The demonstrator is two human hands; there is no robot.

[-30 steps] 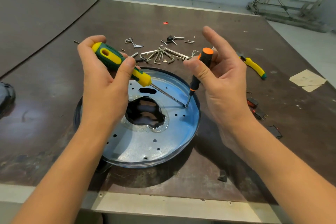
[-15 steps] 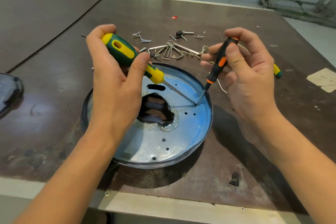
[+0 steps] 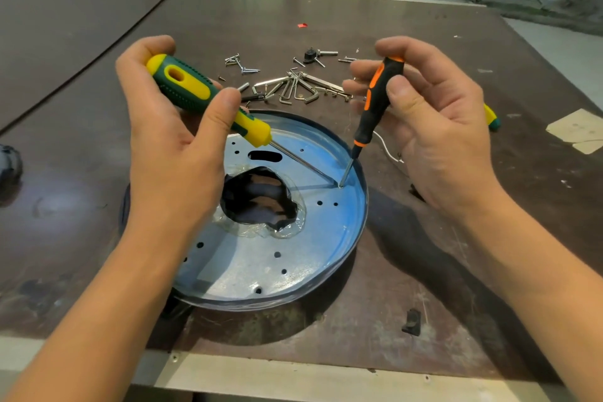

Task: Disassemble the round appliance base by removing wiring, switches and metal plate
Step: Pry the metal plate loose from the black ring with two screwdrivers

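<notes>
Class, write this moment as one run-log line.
left hand grips green-yellow screwdriver | right hand pinches orange-black screwdriver | both tips at one spot on metal plate

No text, brand, number or sign can be read anywhere in view.

- Green-and-yellow screwdriver (image 3: 192,88), 10 o'clock: no lettering resolvable on the handle.
- Orange-and-black screwdriver (image 3: 378,98), 1 o'clock: none readable on the handle.
- Metal plate (image 3: 261,268), centre: no stamp or marking legible.
- Paper scraps (image 3: 580,130), 3 o'clock: faint specks only, too small to tell as writing.
</notes>
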